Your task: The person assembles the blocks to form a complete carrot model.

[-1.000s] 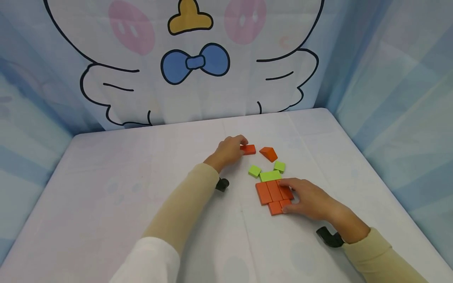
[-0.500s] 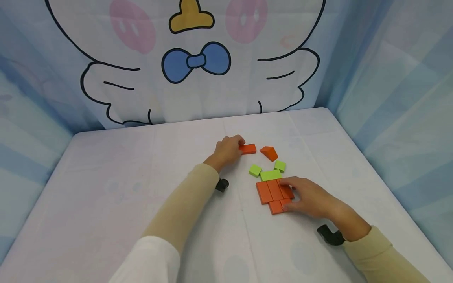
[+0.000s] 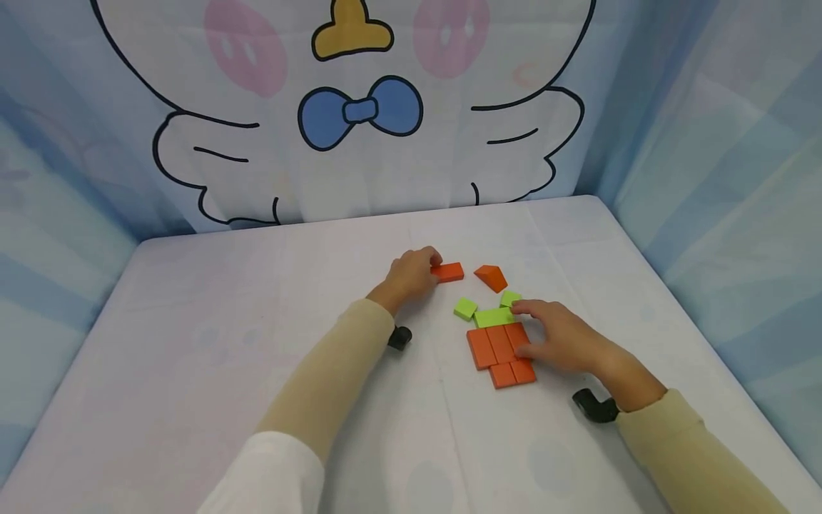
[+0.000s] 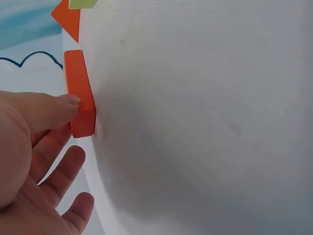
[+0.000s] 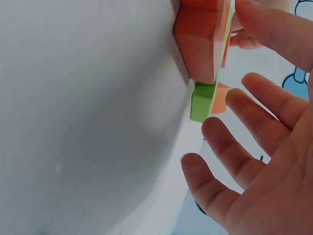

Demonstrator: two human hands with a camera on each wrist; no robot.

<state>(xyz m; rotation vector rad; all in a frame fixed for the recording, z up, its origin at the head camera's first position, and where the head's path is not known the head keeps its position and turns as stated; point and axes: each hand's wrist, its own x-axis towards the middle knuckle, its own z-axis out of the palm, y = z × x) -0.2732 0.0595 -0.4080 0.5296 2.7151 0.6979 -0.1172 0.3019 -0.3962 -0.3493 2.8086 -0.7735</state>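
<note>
An orange rectangular block lies at the back of the group, and my left hand pinches its left end between thumb and fingers. In the left wrist view the thumb presses on the face of that block. My right hand hovers at the right edge of the flat cluster of orange blocks, fingers spread and relaxed. Behind the cluster sit a green rectangular block and two small green blocks, the left one in full view. The right one is partly behind my fingertips.
An orange wedge-shaped block lies right of the pinched block. Everything rests on a white cloth-covered table. A printed curtain hangs along the table's back edge, with blue curtains at both sides.
My right hand has shifted away from the orange cluster's lower right block, rising slightly toward the green blocks. The left hand stays on its orange block, almost still.
</note>
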